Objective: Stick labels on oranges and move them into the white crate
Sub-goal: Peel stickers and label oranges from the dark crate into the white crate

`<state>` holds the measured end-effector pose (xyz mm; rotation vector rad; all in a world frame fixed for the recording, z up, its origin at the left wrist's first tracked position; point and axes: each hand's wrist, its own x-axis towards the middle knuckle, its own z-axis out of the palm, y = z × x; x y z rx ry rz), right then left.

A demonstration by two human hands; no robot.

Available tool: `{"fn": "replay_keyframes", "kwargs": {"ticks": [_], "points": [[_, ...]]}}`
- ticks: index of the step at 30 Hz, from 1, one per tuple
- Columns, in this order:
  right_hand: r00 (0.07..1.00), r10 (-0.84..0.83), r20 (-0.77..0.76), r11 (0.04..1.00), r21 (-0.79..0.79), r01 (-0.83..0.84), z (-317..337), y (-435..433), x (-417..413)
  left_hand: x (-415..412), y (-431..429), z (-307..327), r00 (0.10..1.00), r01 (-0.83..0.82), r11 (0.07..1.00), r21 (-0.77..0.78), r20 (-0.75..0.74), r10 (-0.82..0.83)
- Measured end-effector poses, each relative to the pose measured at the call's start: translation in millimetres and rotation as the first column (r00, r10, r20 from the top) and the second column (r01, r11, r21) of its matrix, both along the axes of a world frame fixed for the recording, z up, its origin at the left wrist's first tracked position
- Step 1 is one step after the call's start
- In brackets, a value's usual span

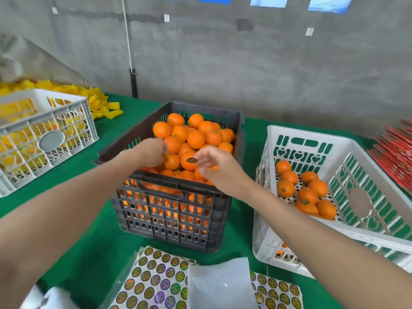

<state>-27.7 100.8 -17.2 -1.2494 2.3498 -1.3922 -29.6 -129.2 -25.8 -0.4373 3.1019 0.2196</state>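
Observation:
A black crate (169, 219) heaped with oranges (195, 139) stands in the middle of the green table. My left hand (151, 152) reaches into it from the left, its fingers curled over the top of one orange (172, 162). My right hand (214, 163) comes in from the right and pinches a round dark label (191, 160) at its fingertips, just above another orange (187, 165). The white crate (312, 136) on the right holds several oranges (307, 195), some with dark labels. Sheets of round labels (156, 279) lie at the near edge.
A second white crate (44, 121) with yellow pieces stands at the left, more yellow pieces (100, 103) behind it. Red packets (396, 152) are stacked at the far right. A white backing sheet (220, 284) lies over the label sheets. A grey wall closes the back.

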Motion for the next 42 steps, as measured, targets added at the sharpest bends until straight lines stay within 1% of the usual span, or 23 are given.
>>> {"fn": "replay_keyframes", "kwargs": {"ticks": [1,2,3,5,6,8,11,12,13,14,15,16,17,18,20,21,22,23,24,25,31,38,42], "points": [[1.0,-0.009,0.019,1.0,0.019,0.009,-3,-2,-2,-6,-12,-1,0.991,0.021,0.996,-0.086,0.136,-0.01],[0.999,-0.028,0.039,0.999,0.032,0.027,-6,-2,-4,-10,-22,-3,0.964,0.013,0.995,-0.099,0.266,0.014],[0.997,-0.05,0.057,0.998,0.035,0.048,-9,-1,-5,-14,-32,-7,0.932,0.002,0.998,-0.067,0.361,0.022],[0.991,-0.081,0.102,0.997,0.01,0.08,-12,2,-8,-20,-44,-14,0.876,-0.02,0.998,0.058,0.483,-0.011],[0.988,-0.092,0.124,0.996,-0.007,0.094,-13,3,-9,-22,-48,-18,0.876,-0.019,0.997,0.079,0.483,-0.022],[0.978,-0.118,0.172,0.991,-0.049,0.128,-12,3,-9,-26,-57,-27,0.893,0.031,0.999,0.014,0.449,-0.034],[0.95,-0.159,0.27,0.967,-0.15,0.205,-9,7,-7,-27,-65,-21,0.903,0.239,0.952,-0.191,0.405,-0.146],[0.94,-0.179,0.292,0.955,-0.177,0.237,-7,11,-6,-25,-66,-15,0.923,0.25,0.946,-0.205,0.346,-0.169],[0.929,-0.198,0.312,0.942,-0.2,0.268,-5,15,-5,-23,-64,-6,0.948,0.213,0.967,-0.138,0.268,-0.171],[0.919,-0.213,0.331,0.931,-0.217,0.294,-2,21,-4,-19,-61,3,0.972,0.169,0.985,0.02,0.161,-0.17],[0.913,-0.225,0.341,0.923,-0.226,0.311,1,26,-4,-14,-53,13,0.988,0.131,0.955,0.267,0.046,-0.149],[0.91,-0.232,0.342,0.92,-0.228,0.32,4,31,-2,-7,-41,23,0.994,0.099,0.835,0.541,-0.024,-0.102],[0.911,-0.234,0.34,0.92,-0.226,0.321,7,36,-1,1,-25,31,0.997,0.078,0.65,0.756,-0.047,-0.064],[0.913,-0.233,0.335,0.921,-0.225,0.317,12,41,1,8,-9,36,0.997,0.067,0.46,0.886,-0.047,-0.056],[0.925,-0.221,0.309,0.925,-0.233,0.299,20,50,6,17,25,42,0.994,0.045,0.124,0.991,-0.032,-0.105],[0.934,-0.212,0.288,0.928,-0.24,0.285,25,55,9,21,42,44,0.988,0.034,-0.005,0.999,-0.034,-0.15],[0.943,-0.202,0.265,0.93,-0.249,0.269,30,61,12,24,59,45,0.983,0.019,-0.102,0.995,-0.037,-0.182],[0.951,-0.192,0.242,0.934,-0.254,0.253,35,67,16,27,76,47,0.979,0.006,-0.167,0.986,-0.04,-0.198],[0.958,-0.184,0.222,0.938,-0.253,0.238,40,73,19,30,91,48,0.979,0.0,-0.196,0.981,-0.04,-0.202],[0.962,-0.18,0.203,0.943,-0.244,0.228,45,80,23,32,106,48,0.978,-0.002,-0.198,0.98,-0.039,-0.206],[0.963,-0.246,0.109,0.952,-0.162,0.261,51,119,34,42,170,47,0.978,0.013,-0.095,0.995,-0.033,-0.208],[0.942,-0.333,-0.034,0.94,-0.09,0.329,48,145,36,45,201,45,0.98,0.018,-0.092,0.996,-0.036,-0.196],[0.882,-0.413,-0.227,0.91,-0.121,0.395,42,155,42,44,218,42,0.979,0.017,-0.106,0.994,-0.038,-0.199]]}}
